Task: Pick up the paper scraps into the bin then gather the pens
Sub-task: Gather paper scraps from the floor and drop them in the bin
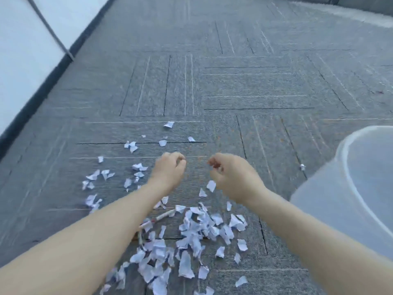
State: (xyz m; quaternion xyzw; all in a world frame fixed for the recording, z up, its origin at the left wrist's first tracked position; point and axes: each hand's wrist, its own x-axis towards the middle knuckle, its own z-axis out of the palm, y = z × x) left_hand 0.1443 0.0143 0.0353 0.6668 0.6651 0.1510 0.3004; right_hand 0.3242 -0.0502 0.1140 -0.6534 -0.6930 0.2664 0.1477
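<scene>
Torn white paper scraps (191,228) lie scattered over the grey carpet, densest in a heap between my forearms, thinner to the left (93,175) and further out (169,124). A white pen (164,215) with a red band pokes out of the heap, and a second pen (140,238) lies half hidden beside my left forearm. The translucent white bin (348,184) stands at the right edge. My left hand (170,168) and my right hand (232,176) hover over bare carpet beyond the heap, fingers curled in, with no scrap visible in either.
A white wall with a dark skirting board (42,86) runs along the left. One stray scrap (302,167) lies just left of the bin. A pale rug edge (344,12) shows at the far right.
</scene>
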